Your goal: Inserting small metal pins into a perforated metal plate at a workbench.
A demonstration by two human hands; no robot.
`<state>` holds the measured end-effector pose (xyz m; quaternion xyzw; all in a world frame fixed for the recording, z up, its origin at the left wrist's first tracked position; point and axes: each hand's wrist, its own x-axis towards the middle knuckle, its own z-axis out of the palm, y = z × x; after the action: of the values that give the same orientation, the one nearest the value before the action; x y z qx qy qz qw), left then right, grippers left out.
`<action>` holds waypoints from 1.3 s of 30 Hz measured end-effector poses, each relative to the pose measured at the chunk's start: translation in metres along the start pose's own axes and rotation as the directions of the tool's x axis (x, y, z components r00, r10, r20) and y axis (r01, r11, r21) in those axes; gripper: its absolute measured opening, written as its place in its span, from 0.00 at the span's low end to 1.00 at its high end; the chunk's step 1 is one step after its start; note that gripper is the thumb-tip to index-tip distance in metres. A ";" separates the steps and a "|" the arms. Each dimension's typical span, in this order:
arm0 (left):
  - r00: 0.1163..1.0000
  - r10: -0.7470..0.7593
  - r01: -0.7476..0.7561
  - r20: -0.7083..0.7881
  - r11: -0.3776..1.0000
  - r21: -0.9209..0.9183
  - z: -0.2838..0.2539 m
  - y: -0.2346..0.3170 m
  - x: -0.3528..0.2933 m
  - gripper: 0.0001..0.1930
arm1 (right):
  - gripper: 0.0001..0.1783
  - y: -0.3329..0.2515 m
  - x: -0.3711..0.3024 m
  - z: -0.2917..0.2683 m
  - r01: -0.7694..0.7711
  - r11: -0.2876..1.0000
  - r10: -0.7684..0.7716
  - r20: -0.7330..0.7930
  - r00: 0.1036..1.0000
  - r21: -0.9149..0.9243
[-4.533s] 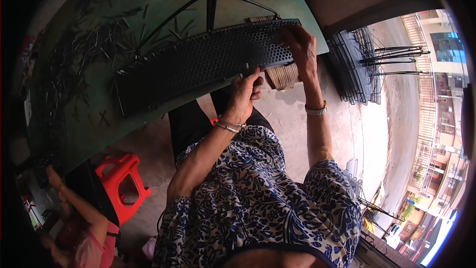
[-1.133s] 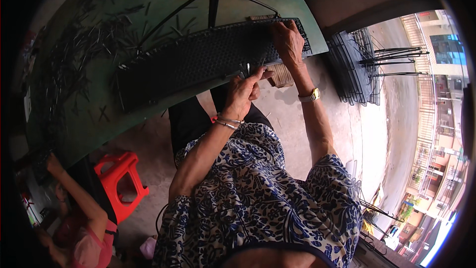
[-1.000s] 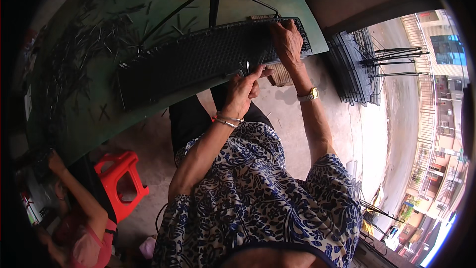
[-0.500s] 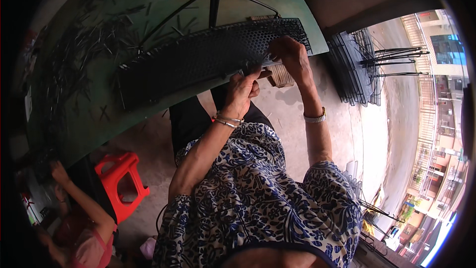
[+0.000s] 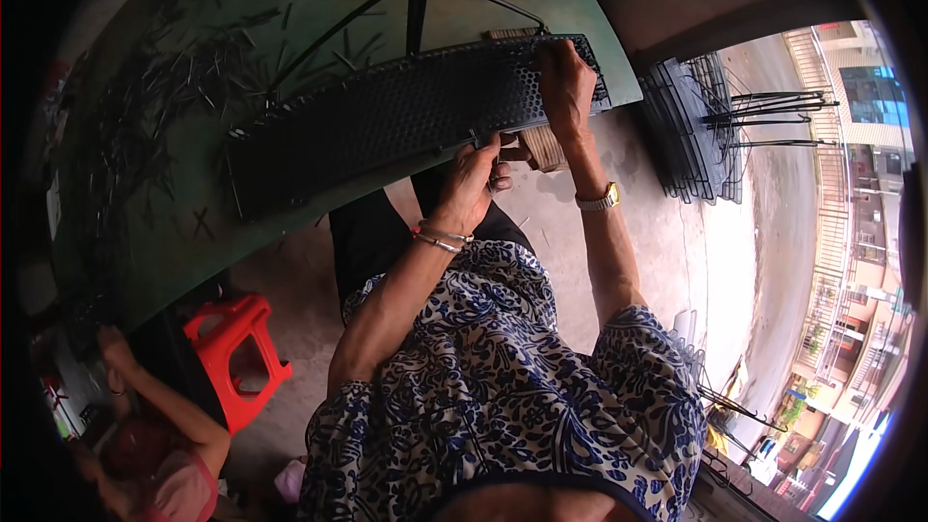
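Note:
A long black mesh panel (image 5: 387, 101) lies across the near edge of the green table, its holes showing most clearly toward the right. Below its near rim, my left hand (image 5: 471, 182) is closed with the thumb up against the rim. Anything inside its curled fingers is too dark to make out. My right hand (image 5: 568, 87) is closed over the right part of the panel, fingertips at the far rim. What it pinches is hidden by the fingers.
Thin black strips (image 5: 155, 101) litter the green table (image 5: 174, 261). A black rod frame (image 5: 416, 19) stands behind the panel. Stacked wire racks (image 5: 686, 130) are at the right. A red plastic stool (image 5: 237, 358) and another person's arm (image 5: 169, 401) are at lower left.
My right hand has moved up from the panel's near side to its far rim. My left hand stays near the near rim, its fingers more curled.

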<state>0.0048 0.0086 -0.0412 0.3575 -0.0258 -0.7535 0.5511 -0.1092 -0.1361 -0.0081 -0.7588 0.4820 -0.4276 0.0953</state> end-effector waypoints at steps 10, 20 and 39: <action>1.000 0.015 -0.016 0.025 0.999 0.028 0.012 0.011 -0.013 0.08 | 0.06 0.002 -0.001 0.009 0.085 0.951 -0.069 0.064 0.996 -0.298; 0.981 0.167 -0.169 0.100 0.986 0.013 0.012 0.005 -0.011 0.07 | 0.13 -0.009 -0.016 0.000 0.093 0.934 -0.063 0.099 0.993 -0.345; 0.969 0.178 -0.215 0.169 0.946 0.241 0.010 0.002 -0.013 0.10 | 0.11 -0.035 -0.035 -0.067 -0.439 0.808 0.103 0.640 0.761 0.392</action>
<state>0.0029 0.0150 -0.0264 0.3659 -0.1989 -0.7089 0.5692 -0.1422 -0.0715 0.0337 -0.7163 0.4024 -0.2644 0.5050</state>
